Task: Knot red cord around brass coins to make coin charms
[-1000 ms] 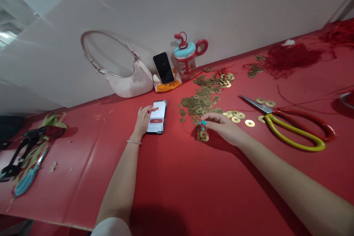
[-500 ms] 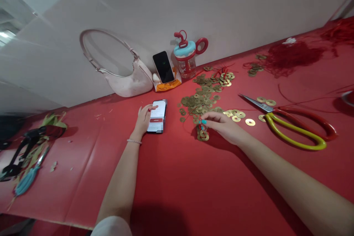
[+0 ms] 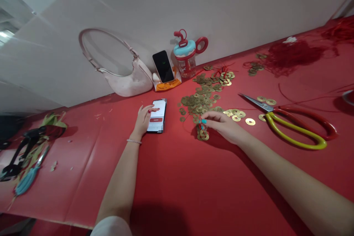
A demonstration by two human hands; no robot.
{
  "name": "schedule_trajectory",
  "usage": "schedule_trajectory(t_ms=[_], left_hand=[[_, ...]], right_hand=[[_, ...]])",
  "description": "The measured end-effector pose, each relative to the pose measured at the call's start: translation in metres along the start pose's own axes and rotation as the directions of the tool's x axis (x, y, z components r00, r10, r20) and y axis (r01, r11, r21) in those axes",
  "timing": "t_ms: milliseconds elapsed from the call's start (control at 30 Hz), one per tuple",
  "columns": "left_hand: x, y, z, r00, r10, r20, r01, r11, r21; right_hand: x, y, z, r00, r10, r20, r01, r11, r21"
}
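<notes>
Leftmost, the left hand (image 3: 143, 119) lies spread beside the lit phone (image 3: 157, 115), thumb on its screen. Next, the right hand (image 3: 222, 124) pinches a corded coin bundle (image 3: 202, 132) on the red table (image 3: 177, 177), apparently between thumb and forefinger. Rightward lie loose coins (image 3: 203, 97) and scissors (image 3: 293, 124).
</notes>
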State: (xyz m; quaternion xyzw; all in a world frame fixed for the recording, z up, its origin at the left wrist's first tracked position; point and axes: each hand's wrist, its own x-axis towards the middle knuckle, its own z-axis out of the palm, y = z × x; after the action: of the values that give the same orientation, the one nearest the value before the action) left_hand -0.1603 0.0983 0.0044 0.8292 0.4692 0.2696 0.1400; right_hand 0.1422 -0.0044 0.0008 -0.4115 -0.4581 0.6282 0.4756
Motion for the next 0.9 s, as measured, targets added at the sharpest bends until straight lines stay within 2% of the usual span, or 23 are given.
schedule_trajectory(t_ms=[233,433,667,900], left_hand=[[-0.002,0.001,-0.001,0.998,0.044,-0.043,-0.047,0.998,-0.05],[-0.004,0.006,-0.004,0.997,0.083,0.004,-0.082,0.992,-0.094],[-0.005,0.012,-0.006,0.995,0.105,-0.004,-0.104,0.983,-0.152],[-0.004,0.012,-0.004,0.996,0.087,0.013,-0.085,0.99,-0.111]], right_hand=[[0.0,0.0,0.0,1.0,0.001,0.014,-0.001,1.0,0.005],[-0.001,-0.002,0.0,0.999,0.003,0.037,-0.003,1.0,0.005],[-0.001,-0.003,0.0,0.999,0.0,0.049,0.0,1.0,-0.002],[-0.001,-0.004,0.001,0.999,0.002,0.042,-0.001,1.0,-0.008]])
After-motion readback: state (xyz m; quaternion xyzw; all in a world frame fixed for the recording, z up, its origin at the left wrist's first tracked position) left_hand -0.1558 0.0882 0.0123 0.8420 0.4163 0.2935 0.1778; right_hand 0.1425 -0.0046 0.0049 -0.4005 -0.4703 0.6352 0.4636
